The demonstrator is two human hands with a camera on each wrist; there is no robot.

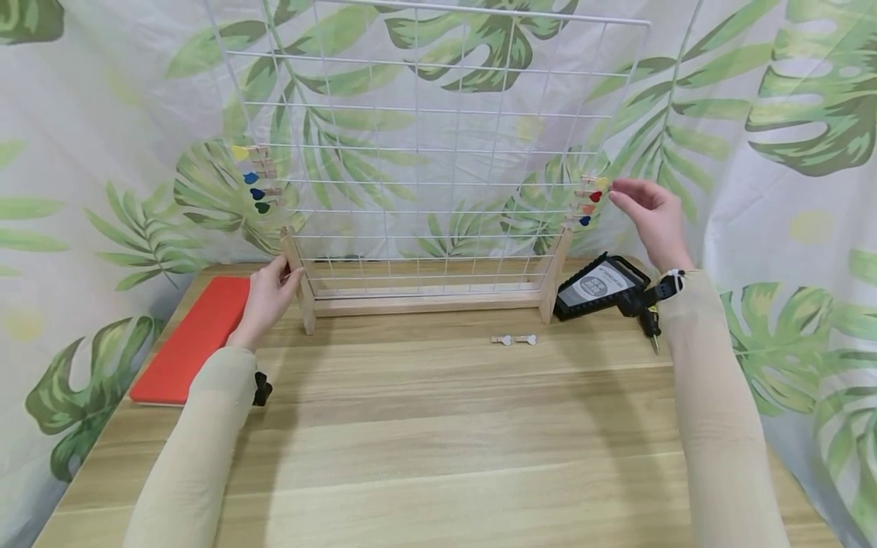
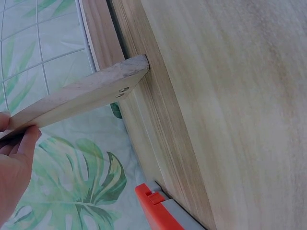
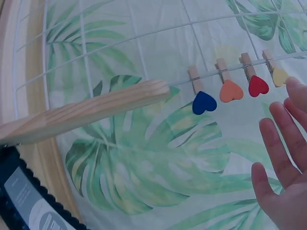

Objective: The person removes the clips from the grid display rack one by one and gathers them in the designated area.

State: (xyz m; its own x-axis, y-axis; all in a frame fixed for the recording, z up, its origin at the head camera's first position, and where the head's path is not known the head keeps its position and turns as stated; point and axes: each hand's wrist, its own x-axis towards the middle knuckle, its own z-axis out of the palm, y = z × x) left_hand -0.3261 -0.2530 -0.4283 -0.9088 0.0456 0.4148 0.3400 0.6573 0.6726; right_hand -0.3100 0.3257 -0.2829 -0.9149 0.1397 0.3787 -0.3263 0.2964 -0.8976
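A white wire grid [image 1: 416,148] stands in a wooden stand [image 1: 425,304]. My left hand [image 1: 269,293] grips the stand's left wooden upright [image 2: 96,86]. Small wooden clothespins with hearts are clipped down both grid sides. The right side carries a yellow heart clothespin [image 3: 279,76], then red [image 3: 258,85], orange [image 3: 231,91] and dark blue [image 3: 204,102] ones. My right hand [image 1: 651,217] is at the yellow one, thumb and index fingertips right at the heart's edge, other fingers spread. On the left side hang yellow [image 1: 240,152], blue [image 1: 251,178], dark blue [image 1: 256,194] and green [image 1: 262,207] hearts.
Two white heart clothespins [image 1: 507,340] lie on the wooden table [image 1: 438,426] before the stand. A red flat case [image 1: 199,342] lies at the left. At the right a black case with a grey label [image 1: 603,285] leans by the stand, near a screwdriver [image 1: 651,327].
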